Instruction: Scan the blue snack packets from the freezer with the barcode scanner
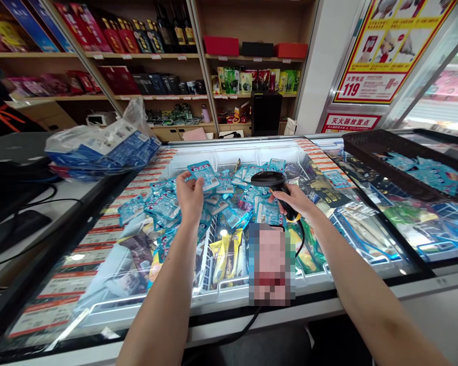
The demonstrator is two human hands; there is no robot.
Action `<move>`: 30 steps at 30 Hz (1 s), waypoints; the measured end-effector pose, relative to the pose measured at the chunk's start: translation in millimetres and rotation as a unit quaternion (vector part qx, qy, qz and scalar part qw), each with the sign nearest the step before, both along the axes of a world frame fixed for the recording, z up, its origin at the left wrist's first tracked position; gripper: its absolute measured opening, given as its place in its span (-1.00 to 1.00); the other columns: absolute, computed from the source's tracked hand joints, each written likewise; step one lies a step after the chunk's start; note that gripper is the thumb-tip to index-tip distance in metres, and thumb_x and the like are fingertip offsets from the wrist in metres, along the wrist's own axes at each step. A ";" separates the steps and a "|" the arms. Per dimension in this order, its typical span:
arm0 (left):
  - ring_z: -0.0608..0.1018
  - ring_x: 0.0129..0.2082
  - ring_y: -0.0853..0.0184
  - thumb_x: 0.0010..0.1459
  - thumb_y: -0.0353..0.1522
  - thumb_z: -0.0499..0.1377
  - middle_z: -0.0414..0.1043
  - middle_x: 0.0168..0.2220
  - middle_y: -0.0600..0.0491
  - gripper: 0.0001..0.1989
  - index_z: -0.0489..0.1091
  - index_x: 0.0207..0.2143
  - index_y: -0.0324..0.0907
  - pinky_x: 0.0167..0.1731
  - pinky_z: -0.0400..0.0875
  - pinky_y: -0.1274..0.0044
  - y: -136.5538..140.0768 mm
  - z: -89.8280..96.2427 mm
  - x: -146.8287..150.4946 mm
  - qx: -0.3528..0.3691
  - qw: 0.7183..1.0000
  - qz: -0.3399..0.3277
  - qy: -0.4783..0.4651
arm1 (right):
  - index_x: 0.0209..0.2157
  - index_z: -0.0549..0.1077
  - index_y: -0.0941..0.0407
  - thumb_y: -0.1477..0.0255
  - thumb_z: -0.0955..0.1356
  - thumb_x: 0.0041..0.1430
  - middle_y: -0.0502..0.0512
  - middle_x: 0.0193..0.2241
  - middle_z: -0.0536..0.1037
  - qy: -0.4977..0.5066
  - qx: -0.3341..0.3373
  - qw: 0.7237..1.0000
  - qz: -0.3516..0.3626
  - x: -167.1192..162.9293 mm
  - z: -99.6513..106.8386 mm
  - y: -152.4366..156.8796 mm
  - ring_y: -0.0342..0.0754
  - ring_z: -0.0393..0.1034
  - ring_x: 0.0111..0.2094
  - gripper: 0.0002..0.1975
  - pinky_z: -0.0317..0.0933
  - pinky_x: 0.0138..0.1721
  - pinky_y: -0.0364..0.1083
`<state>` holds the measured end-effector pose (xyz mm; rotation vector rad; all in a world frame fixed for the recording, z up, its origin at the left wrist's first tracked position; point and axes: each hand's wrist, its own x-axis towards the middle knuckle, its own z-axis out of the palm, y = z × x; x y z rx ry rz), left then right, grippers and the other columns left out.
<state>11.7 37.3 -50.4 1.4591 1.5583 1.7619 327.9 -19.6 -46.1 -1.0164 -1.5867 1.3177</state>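
My left hand point(190, 195) is closed on the edge of a blue packet point(204, 175), its printed back with a barcode turned up. In my right hand point(293, 199) is a black barcode scanner point(269, 179), gripped by its handle, its head pointing left toward the packet. A black cable point(301, 239) runs down from the scanner's handle. Below both hands, many similar blue packets point(162, 206) lie in a loose heap on the glass top of a chest freezer point(267, 152). A phone-shaped object, blurred out point(272, 264), lies near the front edge.
A dark brown basket point(385, 142) with more blue packets stands at the right. Blue-and-white packages in a clear plastic bag point(103, 145) sit at the left, beside black equipment point(15, 152). Yellow-wrapped items point(227, 254) show inside the freezer. Stocked shelves point(145, 55) line the back.
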 end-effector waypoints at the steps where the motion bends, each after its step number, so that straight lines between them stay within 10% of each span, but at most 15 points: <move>1: 0.41 -0.52 0.37 0.09 -0.24 0.20 0.34 -0.50 0.14 -0.57 0.22 -0.03 -0.20 -0.42 0.30 0.53 0.9 -2.5 -5.8 -0.002 0.999 0.022 0.038 | -0.19 0.37 0.14 0.13 0.39 0.10 0.12 -0.31 0.58 0.000 -0.002 1.000 -0.003 0.3 0.3 0.0 -0.15 0.36 -0.65 -0.61 0.28 -0.65 -0.11; 12: 0.36 0.04 -0.09 0.16 -0.37 0.09 0.29 0.03 -0.31 -0.54 0.27 0.12 -0.27 0.00 0.23 0.12 -19.1 5.5 5.3 -0.078 0.913 0.193 0.350 | -0.22 0.37 0.12 0.11 0.39 0.09 0.12 -0.31 0.58 0.003 -0.002 0.999 -0.032 0.9 0.7 0.4 -0.13 0.35 -0.66 -0.62 0.26 -0.66 -0.10; 19: 0.32 0.08 -0.12 0.24 -0.31 0.02 0.32 0.08 -0.22 -0.68 0.39 0.00 -0.16 0.00 0.18 0.10 -26.5 6.4 14.4 -0.032 0.889 0.146 0.433 | -0.20 0.38 0.12 0.11 0.38 0.11 0.12 -0.31 0.57 0.005 0.004 0.999 -0.034 1.2 -0.6 0.7 -0.14 0.35 -0.66 -0.62 0.24 -0.67 -0.11; 25: 0.41 0.04 0.08 0.23 -0.20 0.09 0.43 0.00 -0.12 -0.69 0.45 -0.07 -0.13 0.07 0.21 0.25 -21.3 6.7 41.1 0.033 0.902 -0.119 0.413 | -0.21 0.37 0.13 0.13 0.38 0.13 0.13 -0.31 0.57 0.012 0.006 1.000 -0.027 1.4 -1.2 1.6 -0.14 0.36 -0.67 -0.63 0.24 -0.68 -0.11; 30: 0.45 0.02 0.18 0.23 -0.17 0.10 0.46 -0.01 -0.05 -0.67 0.45 -0.04 -0.10 0.05 0.28 0.34 -25.2 -5.8 77.8 0.032 0.843 -0.353 0.405 | -0.20 0.37 0.13 0.14 0.38 0.12 0.11 -0.32 0.57 0.015 0.008 0.999 -0.028 1.8 -1.6 2.3 -0.14 0.36 -0.67 -0.64 0.24 -0.68 -0.12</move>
